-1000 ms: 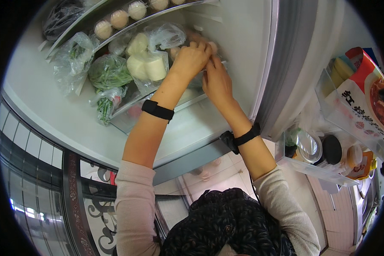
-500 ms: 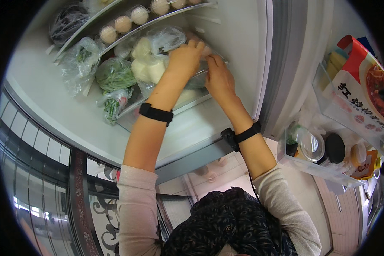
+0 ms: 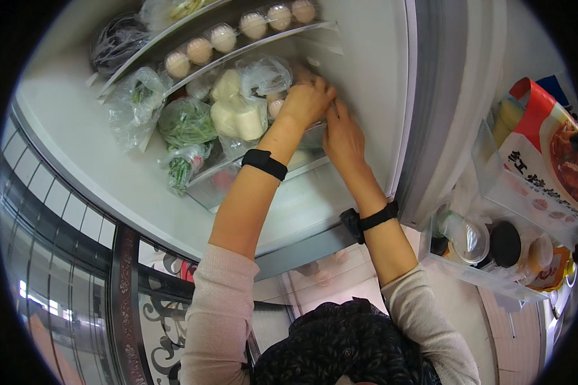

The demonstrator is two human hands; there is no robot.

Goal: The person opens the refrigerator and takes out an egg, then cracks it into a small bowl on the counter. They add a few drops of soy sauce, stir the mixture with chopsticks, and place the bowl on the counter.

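Note:
Inside the open fridge, my left hand reaches in at the right end of the lower shelf, its fingers bent and their tips hidden. Close beside it is my right hand, fingers also curled, near the edge of the clear drawer. What either holds is hidden. A pale egg shows just left of my left hand. Further left sit a clear plastic bag, pale cream-coloured rounded pieces in plastic, and bagged green vegetables.
Above, a row of eggs in clear packaging lies on a shelf. A loose plastic bag hangs over the shelf's left end. At right, the door's clear bins hold a red-and-white food packet and several jars.
Everything in the fridge appears shifted to the right and slightly down as the view moves. My hands stay together at the same shelf end, and an egg beside my left hand now shows.

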